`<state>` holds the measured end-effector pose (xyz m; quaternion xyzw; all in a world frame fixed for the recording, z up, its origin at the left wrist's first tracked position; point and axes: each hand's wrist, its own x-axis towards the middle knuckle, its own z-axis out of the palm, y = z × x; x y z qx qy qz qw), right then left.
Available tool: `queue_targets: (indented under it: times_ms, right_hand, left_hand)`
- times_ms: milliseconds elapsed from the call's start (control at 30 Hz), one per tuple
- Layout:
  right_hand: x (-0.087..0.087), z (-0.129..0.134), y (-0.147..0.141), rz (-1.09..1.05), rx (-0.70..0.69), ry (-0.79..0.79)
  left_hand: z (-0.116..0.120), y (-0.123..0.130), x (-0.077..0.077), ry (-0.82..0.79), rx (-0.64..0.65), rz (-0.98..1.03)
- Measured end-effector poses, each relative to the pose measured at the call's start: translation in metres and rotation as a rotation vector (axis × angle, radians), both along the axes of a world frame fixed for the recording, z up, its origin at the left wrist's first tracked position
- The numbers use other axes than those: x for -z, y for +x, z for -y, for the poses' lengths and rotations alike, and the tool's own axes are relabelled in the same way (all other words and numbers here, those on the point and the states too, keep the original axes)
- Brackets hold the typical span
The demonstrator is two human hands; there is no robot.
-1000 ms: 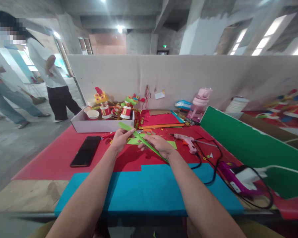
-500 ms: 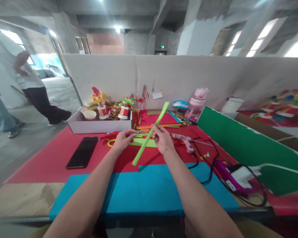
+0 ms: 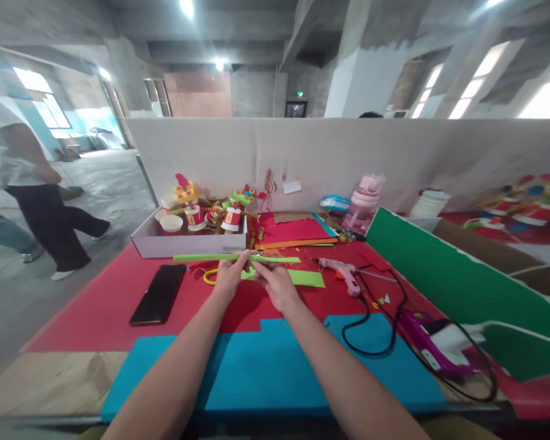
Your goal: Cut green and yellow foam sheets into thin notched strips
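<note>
pinches a green strip (image 3: 197,258) near its middle between thumb and fingers of the left hand (image 3: 229,276); meets it from below with the bent fingertips of the right hand (image 3: 275,286), cannot tell whether closed on it. holds the strip nearly level, reaching out past both sets of fingers: on the left to just beyond the black phone's (image 3: 158,294) far edge, on the right to just short of the pink glue gun (image 3: 343,273). leaves only a narrow gap there, but a wider stretch of red covering (image 3: 244,313) between the fingers and the blue sheet (image 3: 266,379) on the near side. keeps a white box (image 3: 187,245) close beyond the left fingers, a yellow handle (image 3: 208,277) just left of them, and light-green paper (image 3: 309,279) beside the right fingers, with a green board (image 3: 431,278) well to their right.
</note>
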<state>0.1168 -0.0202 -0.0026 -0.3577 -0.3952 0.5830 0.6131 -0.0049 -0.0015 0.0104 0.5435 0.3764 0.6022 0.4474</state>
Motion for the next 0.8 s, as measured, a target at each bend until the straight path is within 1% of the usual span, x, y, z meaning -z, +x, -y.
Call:
queue_targets:
  times_ms: [33,67,100,133,167,200,233,267,333,367,433,500,633,700,800]
  right_hand:
    - [-0.003,0.001,0.007,0.096,0.038,-0.011]
    - [-0.008,0.003,0.015,0.193,0.146,0.015]
    - [-0.013,0.004,0.024,0.291,0.296,0.087]
    - [-0.019,0.006,0.033,0.382,0.475,0.201]
    - [-0.026,0.008,0.040,0.488,0.593,0.315]
    - [-0.031,0.009,0.045,0.614,0.599,0.419]
    - [-0.035,0.010,0.047,0.728,0.532,0.505]
    - [-0.037,0.010,0.047,0.821,0.417,0.568]
    - [-0.035,0.008,0.043,0.927,0.219,0.622]
    - [-0.031,0.007,0.040,0.951,0.167,0.617]
    - [-0.022,0.003,0.035,0.952,0.117,0.567]
    - [-0.014,0.001,0.034,0.899,0.075,0.488]
    - [-0.006,-0.001,0.036,0.778,-0.024,0.375]
    - [-0.005,-0.001,0.036,0.718,-0.048,0.350]
    - [-0.002,-0.002,0.034,0.628,-0.033,0.303]
  left_hand:
    - [-0.002,-0.006,-0.002,-0.008,-0.046,0.002]
    - [-0.004,-0.013,-0.003,-0.012,-0.089,-0.009]
    - [-0.006,-0.019,-0.005,-0.012,-0.117,-0.030]
    - [-0.007,-0.024,-0.006,-0.013,-0.122,-0.060]
    - [-0.008,-0.028,-0.007,-0.011,-0.105,-0.090]
    - [-0.008,-0.030,-0.008,-0.006,-0.069,-0.119]
    - [-0.007,-0.031,-0.008,0.003,-0.025,-0.140]
    - [-0.007,-0.030,-0.008,0.013,0.015,-0.151]
    - [-0.005,-0.027,-0.007,0.025,0.065,-0.150]
    - [-0.004,-0.024,-0.006,0.023,0.074,-0.146]
    - [-0.004,-0.021,-0.005,0.007,0.071,-0.133]
    - [-0.004,-0.020,-0.004,-0.019,0.059,-0.128]
    - [-0.005,-0.020,-0.004,-0.084,0.036,-0.117]
    - [-0.004,-0.018,-0.004,-0.103,0.052,-0.104]
    - [-0.005,-0.015,-0.002,-0.108,0.125,-0.089]
